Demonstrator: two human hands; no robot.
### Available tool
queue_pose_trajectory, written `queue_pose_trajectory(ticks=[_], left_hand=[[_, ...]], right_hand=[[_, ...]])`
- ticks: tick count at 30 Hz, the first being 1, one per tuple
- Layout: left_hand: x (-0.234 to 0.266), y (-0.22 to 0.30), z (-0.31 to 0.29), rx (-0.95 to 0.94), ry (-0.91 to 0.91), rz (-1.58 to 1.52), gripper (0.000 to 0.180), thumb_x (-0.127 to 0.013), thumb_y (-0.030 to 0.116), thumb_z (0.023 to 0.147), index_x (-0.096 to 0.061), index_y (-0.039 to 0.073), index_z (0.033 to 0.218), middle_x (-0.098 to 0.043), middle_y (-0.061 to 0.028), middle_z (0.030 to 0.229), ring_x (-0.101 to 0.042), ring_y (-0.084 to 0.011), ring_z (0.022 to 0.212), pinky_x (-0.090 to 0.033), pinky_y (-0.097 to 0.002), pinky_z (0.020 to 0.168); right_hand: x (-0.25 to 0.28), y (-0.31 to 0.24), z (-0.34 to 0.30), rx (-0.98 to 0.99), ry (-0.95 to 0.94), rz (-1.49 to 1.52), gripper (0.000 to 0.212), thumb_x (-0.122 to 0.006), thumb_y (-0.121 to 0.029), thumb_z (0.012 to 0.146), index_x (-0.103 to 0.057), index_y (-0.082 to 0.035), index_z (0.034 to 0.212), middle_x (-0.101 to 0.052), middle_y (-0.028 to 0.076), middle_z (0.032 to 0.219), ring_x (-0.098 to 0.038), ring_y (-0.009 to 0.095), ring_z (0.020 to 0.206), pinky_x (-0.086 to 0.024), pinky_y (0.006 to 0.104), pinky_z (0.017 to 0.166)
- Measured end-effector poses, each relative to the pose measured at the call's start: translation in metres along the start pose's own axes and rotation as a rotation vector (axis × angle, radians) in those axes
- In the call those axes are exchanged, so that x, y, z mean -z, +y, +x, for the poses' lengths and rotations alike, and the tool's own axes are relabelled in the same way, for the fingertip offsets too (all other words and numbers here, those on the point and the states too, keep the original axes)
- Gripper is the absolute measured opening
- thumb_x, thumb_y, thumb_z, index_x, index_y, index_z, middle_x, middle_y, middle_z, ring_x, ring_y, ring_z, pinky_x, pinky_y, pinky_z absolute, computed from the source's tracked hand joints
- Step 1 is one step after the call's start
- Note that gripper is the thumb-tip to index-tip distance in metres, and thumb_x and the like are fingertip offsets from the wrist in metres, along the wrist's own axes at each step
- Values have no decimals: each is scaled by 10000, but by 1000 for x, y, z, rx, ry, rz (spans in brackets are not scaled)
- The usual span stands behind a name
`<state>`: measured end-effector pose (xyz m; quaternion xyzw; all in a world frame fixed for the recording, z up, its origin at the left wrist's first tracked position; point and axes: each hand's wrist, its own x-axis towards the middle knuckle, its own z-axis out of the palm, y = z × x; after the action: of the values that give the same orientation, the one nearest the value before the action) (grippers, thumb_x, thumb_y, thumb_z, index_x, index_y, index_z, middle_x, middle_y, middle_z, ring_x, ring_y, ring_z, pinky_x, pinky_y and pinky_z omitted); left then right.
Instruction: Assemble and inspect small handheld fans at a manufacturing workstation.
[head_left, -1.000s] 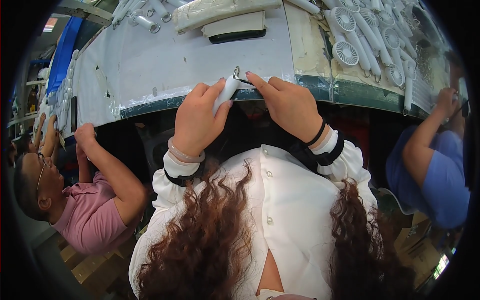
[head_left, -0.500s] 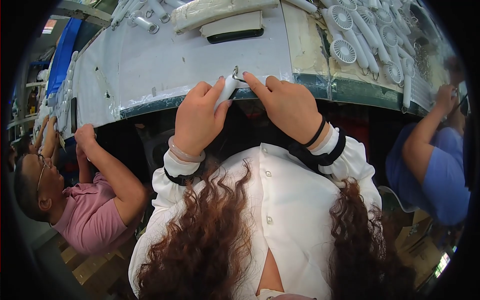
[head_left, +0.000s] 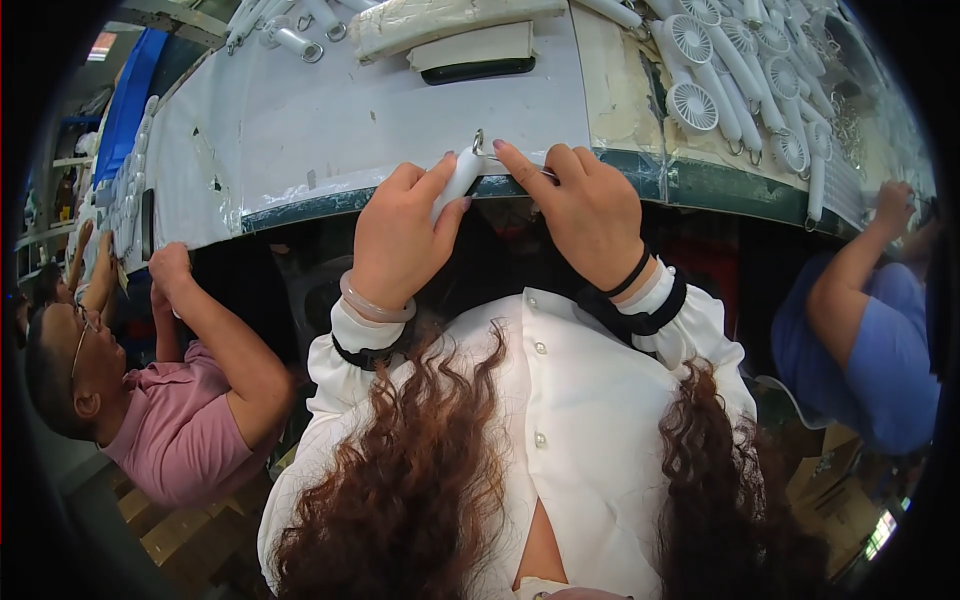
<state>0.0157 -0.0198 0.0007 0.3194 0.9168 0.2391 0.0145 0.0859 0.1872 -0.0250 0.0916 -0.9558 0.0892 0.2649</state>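
Note:
My left hand [head_left: 405,225] is closed around a white handheld-fan handle [head_left: 462,180], thumb and forefinger pinching its sides. The handle slants up and away over the table's near edge. From its far end stands a small metal ring clip [head_left: 478,142]. Close to that clip is my right hand [head_left: 590,215], with its forefinger stretched out to the left. A thin metal tool [head_left: 545,173] shows under that forefinger, gripped by my right hand; most of it is hidden and its kind cannot be made out.
White handheld fans [head_left: 692,105] lie heaped at the right, with more white handles [head_left: 297,42] at the far left. A wrapped white pad [head_left: 450,28] and a black-edged piece [head_left: 478,70] lie ahead. A person in pink [head_left: 190,420] sits left, another in blue [head_left: 870,340] right.
My right hand has drawn slightly right, away from the clip, showing more of the thin metal tool. The clip appears turned to stand more upright. My left hand keeps its hold.

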Motion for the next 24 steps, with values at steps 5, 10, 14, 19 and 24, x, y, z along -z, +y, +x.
queue_pose_trajectory(ticks=[5, 10, 14, 19, 24], left_hand=[[2, -1, 0, -20, -13, 4, 426, -730, 170, 855, -653, 101, 1267, -604, -114, 899, -624, -306, 808, -508, -388, 695], [3, -3, -1, -32, -20, -3, 416, -724, 162, 860, -652, 110, 1267, -603, -110, 912, -624, -307, 807, -509, -385, 690], [5, -5, -2, -42, -35, 10, 411, -721, 159, 862, -653, 108, 1265, -606, -111, 922, -626, -306, 809, -510, -381, 687], [5, -2, -1, -33, -44, 8, 409, -718, 154, 863, -652, 105, 1264, -609, -112, 931, -628, -305, 810, -512, -379, 684], [6, -2, -1, -36, -35, 5, 409, -714, 146, 864, -651, 101, 1265, -610, -112, 933, -630, -306, 806, -514, -377, 684]], right_hand=[[1, 13, 5, 82, 32, 0, 581, -632, -84, 813, -634, -284, 1358, -485, -3, 814, -530, 155, 692, -470, 296, 595], [6, 26, 7, 117, 67, -45, 582, -654, -68, 793, -650, -278, 1336, -499, -8, 816, -540, 153, 702, -473, 302, 613], [8, 43, 12, 120, 112, -45, 549, -680, -58, 779, -673, -260, 1289, -527, -6, 807, -555, 161, 716, -478, 303, 615], [-6, 34, 5, 167, 54, 151, 466, -697, -56, 780, -692, -210, 1220, -556, -2, 799, -571, 172, 729, -487, 305, 618], [-8, 34, 5, 158, 54, 150, 420, -695, -57, 787, -693, -179, 1189, -570, -1, 807, -576, 176, 728, -492, 310, 617]])
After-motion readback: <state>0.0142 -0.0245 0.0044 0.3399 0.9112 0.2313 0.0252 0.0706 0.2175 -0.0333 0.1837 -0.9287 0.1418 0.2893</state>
